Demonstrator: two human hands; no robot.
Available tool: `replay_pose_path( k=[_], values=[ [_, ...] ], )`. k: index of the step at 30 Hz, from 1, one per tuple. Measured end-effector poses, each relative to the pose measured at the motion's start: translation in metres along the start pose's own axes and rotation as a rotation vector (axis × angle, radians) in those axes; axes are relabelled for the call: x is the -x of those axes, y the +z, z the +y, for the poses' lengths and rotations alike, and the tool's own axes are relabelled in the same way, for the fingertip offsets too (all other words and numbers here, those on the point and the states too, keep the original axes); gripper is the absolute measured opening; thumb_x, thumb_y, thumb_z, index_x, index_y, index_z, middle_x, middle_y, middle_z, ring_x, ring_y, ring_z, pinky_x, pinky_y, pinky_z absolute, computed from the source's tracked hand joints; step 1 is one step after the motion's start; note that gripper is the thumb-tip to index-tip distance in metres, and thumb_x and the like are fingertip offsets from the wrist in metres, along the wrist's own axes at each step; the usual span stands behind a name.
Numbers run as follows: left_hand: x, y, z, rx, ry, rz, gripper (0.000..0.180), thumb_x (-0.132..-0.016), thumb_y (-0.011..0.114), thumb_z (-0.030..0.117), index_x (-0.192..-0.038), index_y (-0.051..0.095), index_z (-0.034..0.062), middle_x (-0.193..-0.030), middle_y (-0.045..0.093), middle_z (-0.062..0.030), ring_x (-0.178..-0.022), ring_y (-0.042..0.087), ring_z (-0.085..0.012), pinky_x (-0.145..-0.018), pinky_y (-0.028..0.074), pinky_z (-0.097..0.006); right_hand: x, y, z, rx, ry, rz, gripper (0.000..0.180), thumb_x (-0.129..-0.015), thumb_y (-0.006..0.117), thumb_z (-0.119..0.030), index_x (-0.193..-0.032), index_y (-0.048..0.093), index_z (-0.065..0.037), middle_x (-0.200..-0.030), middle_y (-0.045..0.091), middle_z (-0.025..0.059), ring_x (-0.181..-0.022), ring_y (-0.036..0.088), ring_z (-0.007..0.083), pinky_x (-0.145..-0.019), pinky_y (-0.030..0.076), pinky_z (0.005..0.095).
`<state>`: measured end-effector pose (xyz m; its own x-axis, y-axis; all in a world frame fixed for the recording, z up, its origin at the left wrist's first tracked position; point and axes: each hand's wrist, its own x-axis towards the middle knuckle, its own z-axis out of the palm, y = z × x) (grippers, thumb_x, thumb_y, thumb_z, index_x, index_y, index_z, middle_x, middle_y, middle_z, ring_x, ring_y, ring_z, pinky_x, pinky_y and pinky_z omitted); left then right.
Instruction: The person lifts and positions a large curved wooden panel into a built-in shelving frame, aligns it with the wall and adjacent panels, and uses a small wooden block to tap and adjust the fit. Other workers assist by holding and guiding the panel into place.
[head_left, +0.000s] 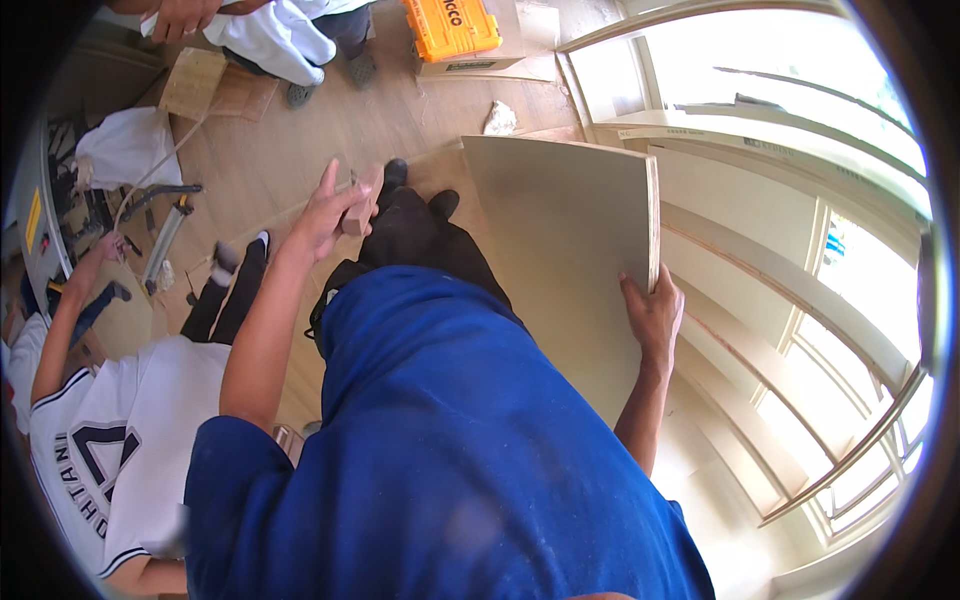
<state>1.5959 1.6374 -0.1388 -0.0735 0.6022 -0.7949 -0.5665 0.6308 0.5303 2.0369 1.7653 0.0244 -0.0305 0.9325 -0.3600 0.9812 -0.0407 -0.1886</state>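
Observation:
My left hand (322,218) is raised in front of my body at the left. Between its thumb and fingers is a small brown block (357,215) that looks like wood; one finger points out past it. On the other side, my right hand (656,310) grips the edge of a large flat board (570,240). The thumb lies on the board's broad face and the fingers wrap behind its layered edge. The board stands up along my right side, and its lower part is partly hidden by my blue shirt.
A person in a white shirt (150,440) bends close at my left, one arm stretched toward tools. Another person (270,45) is at the top left. An orange case (452,28) rests on a cardboard box (510,50). Wooden shelving (735,340) and windows line the right.

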Motion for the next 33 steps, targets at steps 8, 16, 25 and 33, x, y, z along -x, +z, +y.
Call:
replay_pose_path(
  k=[8, 16, 25, 33],
  values=[
    [-0.039, 0.016, -0.024, 0.070, -0.221, -0.108, 0.048, -0.095, 0.068, 0.038, -0.134, 0.053, 0.0133, -0.106, 0.062, -0.0108, -0.077, 0.068, -0.0191, -0.045, 0.047, -0.029, 0.006, 0.002, -0.011, -0.095, 0.010, 0.008, 0.034, -0.087, 0.079, -0.027, -0.110, 0.071, -0.003, -0.095, 0.073, 0.0208, -0.091, 0.071, 0.0411, -0.083, 0.055, 0.0476],
    [-0.064, 0.080, 0.024, 0.035, -0.399, -0.306, 0.051, -0.095, 0.071, 0.044, -0.128, 0.056, 0.0082, -0.105, 0.062, -0.0106, -0.077, 0.066, -0.0168, -0.044, 0.043, -0.028, 0.025, 0.010, -0.033, -0.156, 0.082, -0.046, 0.030, -0.087, 0.080, -0.019, -0.111, 0.073, -0.003, -0.100, 0.074, 0.0160, -0.092, 0.072, 0.0369, -0.084, 0.055, 0.0437],
    [-0.071, 0.106, 0.073, 0.413, -0.657, -0.632, 0.052, -0.105, 0.051, 0.042, -0.133, 0.056, -0.0016, -0.096, 0.068, -0.0221, -0.051, 0.055, -0.0156, -0.047, 0.041, -0.027, 0.043, 0.020, -0.054, -0.280, 0.037, 0.003, 0.041, -0.081, 0.084, -0.011, -0.120, 0.075, -0.007, -0.109, 0.076, 0.0132, -0.096, 0.074, 0.0325, -0.082, 0.058, 0.0399],
    [-0.072, 0.132, 0.088, 0.065, -0.464, -0.479, 0.045, -0.101, 0.062, 0.032, -0.137, 0.055, 0.0064, -0.107, 0.066, -0.0160, -0.075, 0.065, -0.0176, -0.058, 0.053, -0.030, 0.044, 0.022, -0.054, -0.290, -0.044, 0.010, 0.042, -0.081, 0.084, -0.009, -0.121, 0.074, -0.005, -0.113, 0.075, 0.0152, -0.099, 0.073, 0.0355, -0.084, 0.058, 0.0406]
  ],
)
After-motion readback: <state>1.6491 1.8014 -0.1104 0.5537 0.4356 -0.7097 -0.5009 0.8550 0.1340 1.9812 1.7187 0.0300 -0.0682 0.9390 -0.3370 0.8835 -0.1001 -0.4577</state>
